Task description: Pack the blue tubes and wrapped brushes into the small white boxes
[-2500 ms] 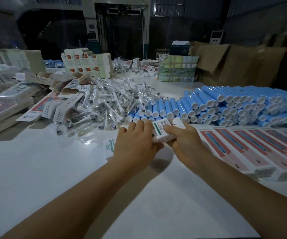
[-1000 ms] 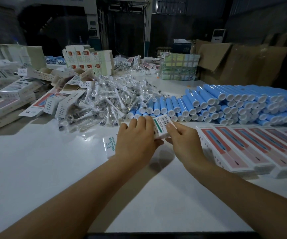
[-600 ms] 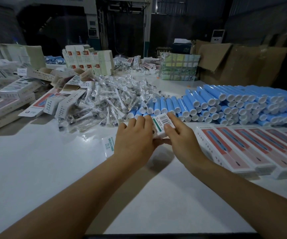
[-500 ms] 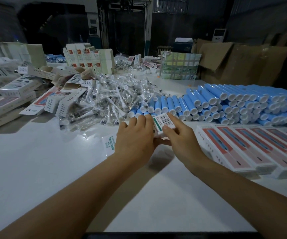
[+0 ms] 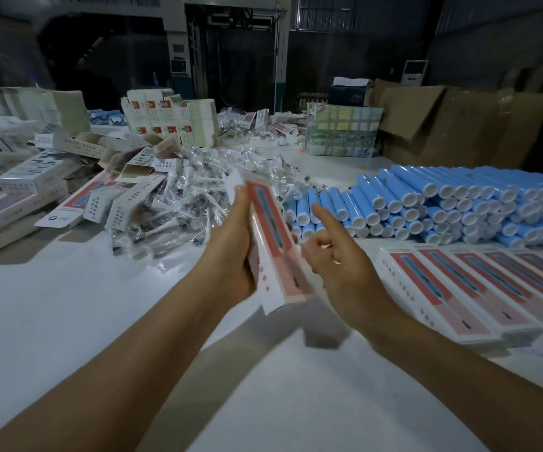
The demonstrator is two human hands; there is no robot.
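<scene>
1. My left hand [image 5: 231, 246] grips a long white box [image 5: 271, 243] with a red-pink front panel, fingers wrapped behind it and the palm against its left edge.
2. The box is lifted off the white table [image 5: 67, 321], above its middle, between my two hands. It is blurred, so I cannot read its print.
3. Its long axis runs away from me: the near end points down toward my wrists, the far end points up and away toward the pile of wrapped brushes [image 5: 182, 203]. It leans a little left at the top, and the red panel faces right and up.
4. My right hand [image 5: 335, 259] is just beside the box on its right. The forefinger sticks out straight toward the blue tubes [image 5: 426, 203]; the other fingers are curled in. I cannot tell whether any of them touch the box.
5. The blue tubes lie stacked on the right half of the table, long axes running away from me, white caps toward me.
6. The wrapped brushes sit in a loose heap left of the tubes, pointing every way.
7. A row of closed boxes [image 5: 475, 288] with red panels lies side by side at the right, in front of the tubes, long axes angled toward me.
8. Open and flattened boxes [image 5: 35, 184] pile up at the far left.
</scene>
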